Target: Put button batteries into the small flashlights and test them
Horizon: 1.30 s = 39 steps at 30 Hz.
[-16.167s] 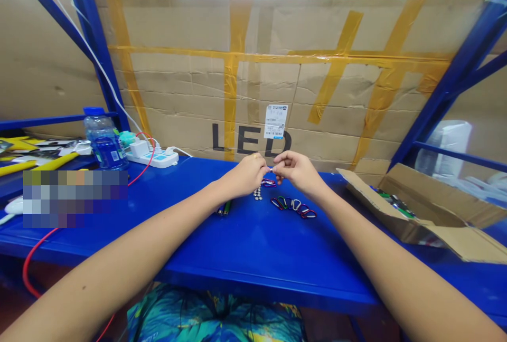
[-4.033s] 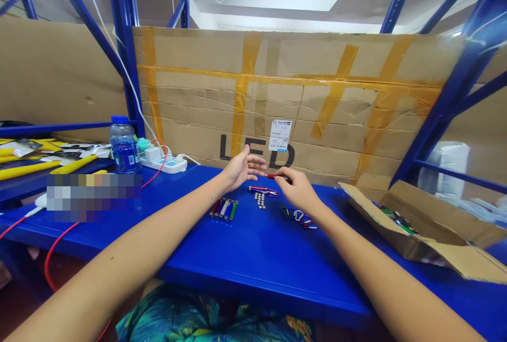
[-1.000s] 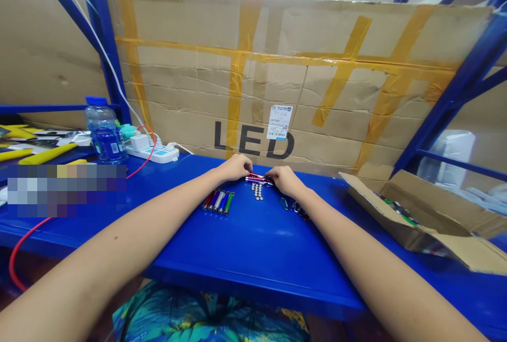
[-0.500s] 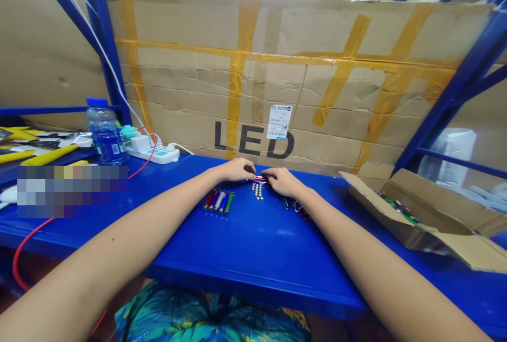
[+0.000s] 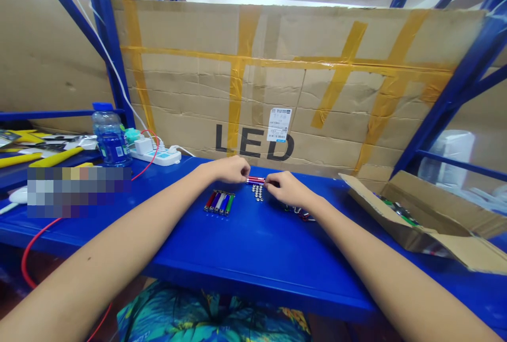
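Two or so small metal tubes (image 5: 255,180), red and purple-blue, lie crosswise between my hands. My left hand (image 5: 233,169) has its fingers curled closed at their left end. At their right end the bent fingers of my right hand (image 5: 287,187) are closed in a pinch; the fingertips are partly hidden. Just in front of the tubes sit several silver button cells (image 5: 257,192) in short columns. Left of these, several slim pocket torches (image 5: 219,202) in red, purple, silver, blue and green form a row. Partly under my right wrist lie several carabiner clips (image 5: 298,210).
At right stands an open cardboard box (image 5: 420,226) with small coloured parts inside. A blue-capped bottle (image 5: 110,136) and a white power strip (image 5: 162,158) are at back left. A large cardboard sheet (image 5: 190,88) walls the back of the blue table (image 5: 237,247). A red cable (image 5: 39,234) crosses the left side.
My hands have drawn slightly apart, showing more of the tubes between them. My right hand has come slightly nearer to me, covering more of the carabiners. The view has shifted a little.
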Available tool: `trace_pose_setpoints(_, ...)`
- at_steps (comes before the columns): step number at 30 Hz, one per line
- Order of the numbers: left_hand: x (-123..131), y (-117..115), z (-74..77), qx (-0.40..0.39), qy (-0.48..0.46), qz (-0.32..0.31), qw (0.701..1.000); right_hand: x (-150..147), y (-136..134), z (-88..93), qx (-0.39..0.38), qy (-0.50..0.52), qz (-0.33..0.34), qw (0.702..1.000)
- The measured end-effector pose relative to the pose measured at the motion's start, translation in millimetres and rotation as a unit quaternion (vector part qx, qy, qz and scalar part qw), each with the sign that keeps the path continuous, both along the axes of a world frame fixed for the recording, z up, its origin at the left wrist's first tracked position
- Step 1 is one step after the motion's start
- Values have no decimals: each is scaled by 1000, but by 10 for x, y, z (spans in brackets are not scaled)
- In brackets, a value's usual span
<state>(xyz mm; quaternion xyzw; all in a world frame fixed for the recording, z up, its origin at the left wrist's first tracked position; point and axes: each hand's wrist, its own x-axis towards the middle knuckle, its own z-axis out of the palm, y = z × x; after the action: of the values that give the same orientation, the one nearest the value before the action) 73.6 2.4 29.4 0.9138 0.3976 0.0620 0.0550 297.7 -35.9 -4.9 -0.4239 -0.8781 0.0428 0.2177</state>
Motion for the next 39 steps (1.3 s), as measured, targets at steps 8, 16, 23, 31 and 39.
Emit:
trace_pose_setpoints(8, -51, -102, 135, -154, 75, 7, 985, -407, -524, 55, 9, -18, 155, 988)
trace_pose_setpoints(16, -52, -96, 118, -180, 107, 37, 977, -642, -560, -61, 34, -68, 159, 984)
trace_pose_setpoints(23, -34, -76, 71, -162, 84, 19, 983, -660, -549, -44, 54, -102, 125, 985)
trace_pose_setpoints(31, 10, -63, 21, -156, 72, -27, 985, -694, -581, -18, 90, -127, 31, 987)
trace_pose_setpoints(39, 63, -92, -8, -166, 61, -39, 983, -664, -661, 42, 30, -147, -28, 988)
